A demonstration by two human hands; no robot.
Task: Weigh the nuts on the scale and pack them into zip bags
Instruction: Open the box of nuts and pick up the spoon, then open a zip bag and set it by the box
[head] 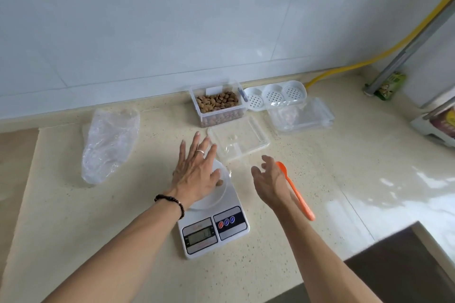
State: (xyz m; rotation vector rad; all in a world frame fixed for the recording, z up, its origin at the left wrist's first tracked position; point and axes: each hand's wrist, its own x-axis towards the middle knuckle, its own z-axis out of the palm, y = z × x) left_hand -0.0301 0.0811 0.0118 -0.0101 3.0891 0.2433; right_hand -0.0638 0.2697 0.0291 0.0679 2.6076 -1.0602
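Plastic bag (108, 145): lay crumpled on the desk (61, 204), far left, well apart from both hands; contents could not be made out.
Left hand (197, 169): lay flat with fingers spread over the scale (214, 214) platform, gripping nothing.
Scale platform: largely hidden by that hand; one nut (219, 182) showed at the thumb side; how many more lay beneath could not be told.
Display: too blurred to read.
Nut box (218, 104): stood open beyond the scale, by the wall.
Lid (237, 139): lay between box and scale.
Right hand (269, 177): hovered loosely open, empty.
Orange spoon (296, 191): lay just right of the right hand, the nearer one; long axis ran away from the person, bowl at the far end.
Zip bags (301, 115): clear stack, far right, nearer the right hand.
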